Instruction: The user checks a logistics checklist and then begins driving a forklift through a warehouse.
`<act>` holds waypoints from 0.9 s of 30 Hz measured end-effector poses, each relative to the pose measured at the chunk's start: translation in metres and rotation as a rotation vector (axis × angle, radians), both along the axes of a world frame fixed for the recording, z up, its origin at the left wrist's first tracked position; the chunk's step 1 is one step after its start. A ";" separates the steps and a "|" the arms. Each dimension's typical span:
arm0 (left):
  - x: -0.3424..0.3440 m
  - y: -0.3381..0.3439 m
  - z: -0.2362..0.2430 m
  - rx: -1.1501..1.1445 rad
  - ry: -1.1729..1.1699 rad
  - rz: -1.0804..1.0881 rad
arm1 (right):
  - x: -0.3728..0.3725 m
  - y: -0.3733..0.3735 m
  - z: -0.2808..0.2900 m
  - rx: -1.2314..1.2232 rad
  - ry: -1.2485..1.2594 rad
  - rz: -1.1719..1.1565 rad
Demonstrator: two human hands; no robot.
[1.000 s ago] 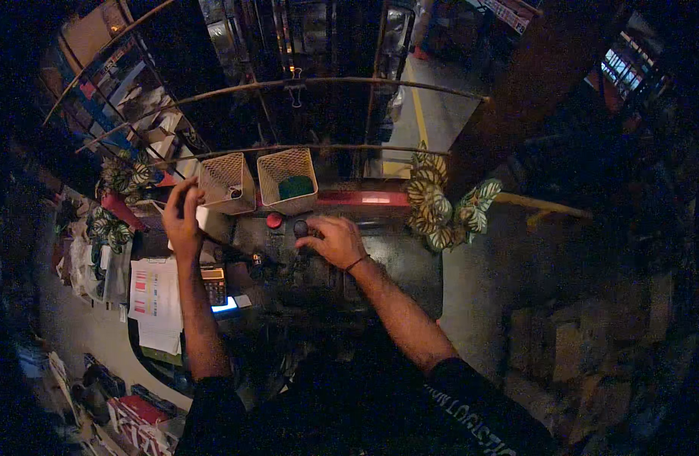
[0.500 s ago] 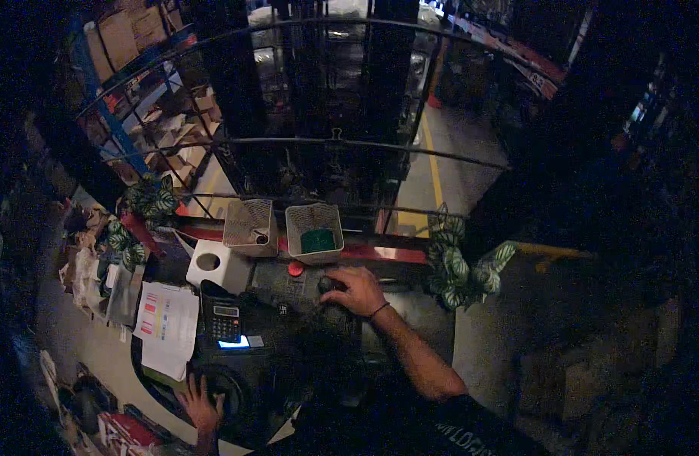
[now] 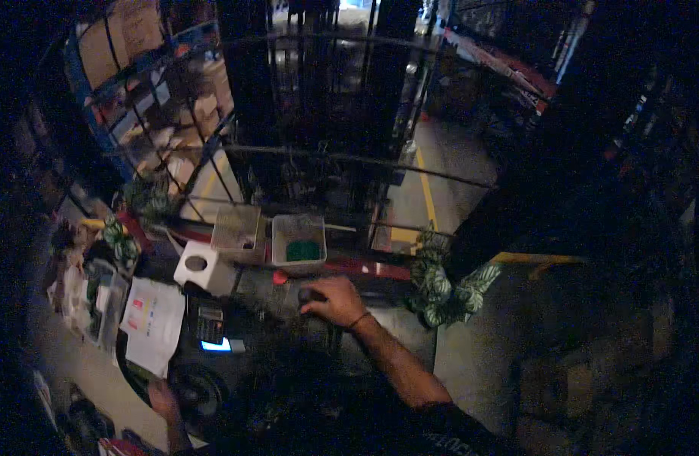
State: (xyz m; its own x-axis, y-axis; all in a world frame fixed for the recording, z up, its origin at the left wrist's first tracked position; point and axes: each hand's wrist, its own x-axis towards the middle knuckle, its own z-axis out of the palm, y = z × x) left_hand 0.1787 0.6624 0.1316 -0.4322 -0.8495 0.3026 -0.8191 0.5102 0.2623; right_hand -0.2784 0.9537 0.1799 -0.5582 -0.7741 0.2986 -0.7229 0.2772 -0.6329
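Observation:
My right hand [image 3: 336, 301] is closed around a black control knob [image 3: 308, 296] on the dark console, with a bracelet on its wrist. Beside a round black steering wheel [image 3: 205, 393] is my left hand [image 3: 164, 401], at the wheel's left; its fingers are smeared, so the grip cannot be made out. A red button [image 3: 280, 278] sits just left of the knob. Left of the console are a calculator [image 3: 210, 325], a small lit screen [image 3: 216, 346] and printed papers [image 3: 153, 323].
Ahead stand a white tissue box [image 3: 197, 266] and two pale bins [image 3: 298, 235], one holding something green. Leafy plants [image 3: 444, 285] flank the console. Beyond a black bar guard [image 3: 319, 155] rises a dark mast; racking with cardboard boxes [image 3: 125, 38] stands left, a yellow floor line [image 3: 425, 186] right.
The view has shifted, and most things sit further left in it. My left hand's fingers, spread beside the wheel before, are now blurred. My right hand stays on the knob.

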 end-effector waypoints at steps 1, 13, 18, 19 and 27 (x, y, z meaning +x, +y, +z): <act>0.003 0.007 -0.008 -0.043 -0.028 -0.025 | 0.003 0.003 0.002 -0.093 0.029 -0.002; 0.095 -0.004 -0.045 -0.229 0.126 0.045 | 0.036 -0.010 -0.007 -0.191 0.000 -0.171; 0.127 0.039 -0.083 -0.082 0.086 -0.101 | 0.056 -0.008 0.008 -0.230 -0.047 -0.246; 0.121 0.040 -0.085 -0.051 0.090 -0.105 | 0.059 -0.006 0.012 -0.166 -0.079 -0.242; 0.100 0.039 -0.054 0.040 0.129 -0.155 | 0.061 -0.007 0.017 -0.080 -0.026 -0.263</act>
